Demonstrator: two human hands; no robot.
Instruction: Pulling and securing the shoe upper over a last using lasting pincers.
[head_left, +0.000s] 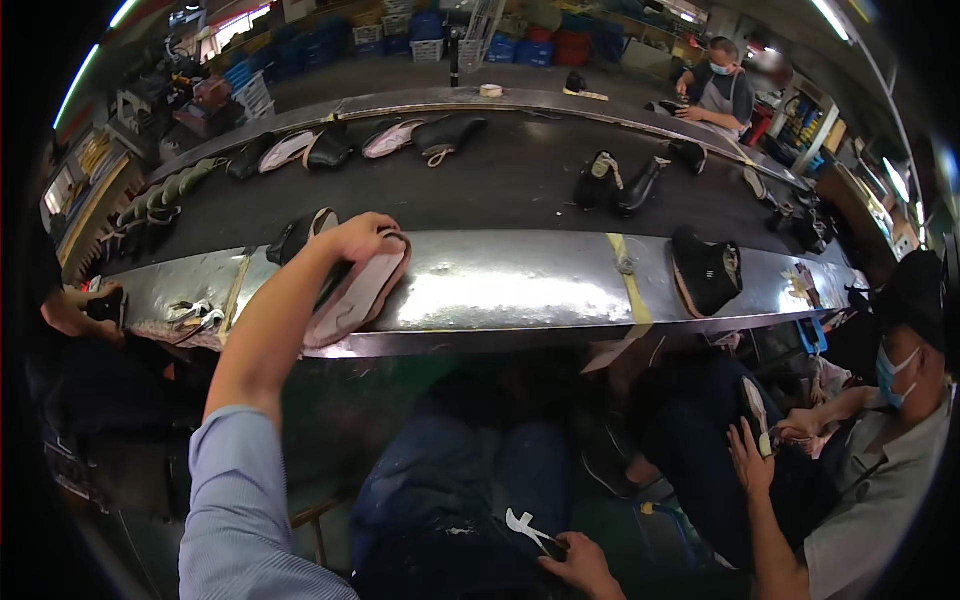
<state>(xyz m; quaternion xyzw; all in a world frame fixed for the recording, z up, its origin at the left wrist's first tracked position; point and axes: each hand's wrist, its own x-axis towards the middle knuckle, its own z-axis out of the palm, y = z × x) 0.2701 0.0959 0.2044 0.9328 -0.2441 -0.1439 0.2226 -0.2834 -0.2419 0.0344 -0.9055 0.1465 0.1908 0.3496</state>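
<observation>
My left arm stretches out to the metal ledge (500, 285) in front of me. There my left hand (362, 238) is closed over the far end of a shoe (360, 298) that lies on its side, its pale underside turned toward me. Just behind that hand sits another dark shoe (290, 240), partly hidden. Low over my lap, my right hand (582, 565) grips lasting pliers (524, 522) by the dark handles; the silver head points up and left. Most of the handles are covered by the fingers.
Beyond the ledge runs a dark conveyor belt (500, 185) with several shoes. A black shoe (706, 273) stands on the ledge at right. Co-workers sit close: one at right (880, 430) handles a shoe (755, 408), another is at far left, and one (718, 90) works across the belt.
</observation>
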